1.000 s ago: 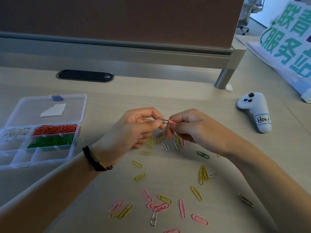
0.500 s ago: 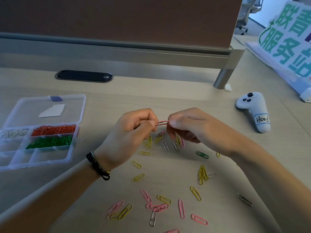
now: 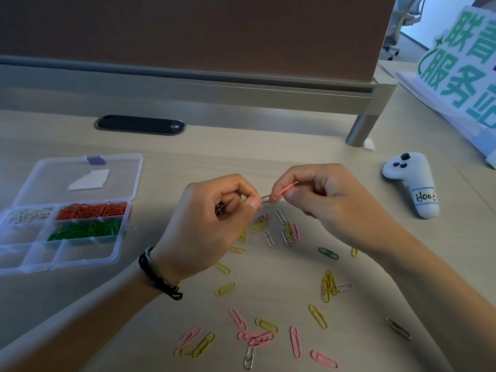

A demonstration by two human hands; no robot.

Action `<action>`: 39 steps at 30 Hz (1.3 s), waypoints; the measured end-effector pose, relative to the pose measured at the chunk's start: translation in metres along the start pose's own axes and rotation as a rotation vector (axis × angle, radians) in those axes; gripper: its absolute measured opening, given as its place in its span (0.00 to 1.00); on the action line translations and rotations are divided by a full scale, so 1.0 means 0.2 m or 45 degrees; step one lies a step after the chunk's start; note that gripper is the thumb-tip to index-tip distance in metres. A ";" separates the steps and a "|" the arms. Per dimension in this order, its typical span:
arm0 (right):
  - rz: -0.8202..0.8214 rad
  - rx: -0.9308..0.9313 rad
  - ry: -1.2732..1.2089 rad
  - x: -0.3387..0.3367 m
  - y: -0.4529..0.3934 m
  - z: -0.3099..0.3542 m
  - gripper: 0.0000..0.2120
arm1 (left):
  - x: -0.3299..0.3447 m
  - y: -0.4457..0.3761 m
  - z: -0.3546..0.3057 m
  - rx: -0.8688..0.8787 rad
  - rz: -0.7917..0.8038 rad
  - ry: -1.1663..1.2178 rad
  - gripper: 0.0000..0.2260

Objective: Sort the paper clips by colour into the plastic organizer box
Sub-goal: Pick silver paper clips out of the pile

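The box (image 3: 128, 183) lies open near the desk's (image 3: 268, 149) left edge, its clear lid folded back toward the far edge with a white paper scrap (image 3: 90, 179) on it. Its far row holds white clips (image 3: 28, 215) in the left compartment and orange clips (image 3: 91, 210) beside them; green clips (image 3: 83, 230) fill the one nearer the front. The other compartments look bare.

Above the desk's middle, the left hand (image 3: 212, 224) pinches a silver clip (image 3: 264, 198) and cups more silver ones in its palm. The right hand (image 3: 322, 196) pinches a pink clip (image 3: 285, 189) that touches the silver one. Loose yellow, pink, silver and one green clip (image 3: 328, 253) lie scattered toward the front edge. A white controller (image 3: 410, 181) lies near the right edge.
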State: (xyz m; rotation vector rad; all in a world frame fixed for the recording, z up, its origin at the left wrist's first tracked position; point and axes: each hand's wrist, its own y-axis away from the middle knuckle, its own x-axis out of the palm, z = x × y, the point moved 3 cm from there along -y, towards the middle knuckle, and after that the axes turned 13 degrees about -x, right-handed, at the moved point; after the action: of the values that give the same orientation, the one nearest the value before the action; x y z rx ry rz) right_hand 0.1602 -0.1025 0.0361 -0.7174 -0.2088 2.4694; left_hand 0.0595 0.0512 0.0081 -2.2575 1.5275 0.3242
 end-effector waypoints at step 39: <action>-0.102 0.074 -0.172 0.03 -0.01 0.01 0.14 | -0.02 -0.01 -0.01 -0.460 0.165 0.634 0.06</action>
State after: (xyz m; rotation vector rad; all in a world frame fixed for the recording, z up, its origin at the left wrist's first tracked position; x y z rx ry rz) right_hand 0.1551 -0.0968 0.0355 -0.5087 -0.2108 2.4386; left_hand 0.0604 0.0541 0.0117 -2.6657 2.0033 0.0743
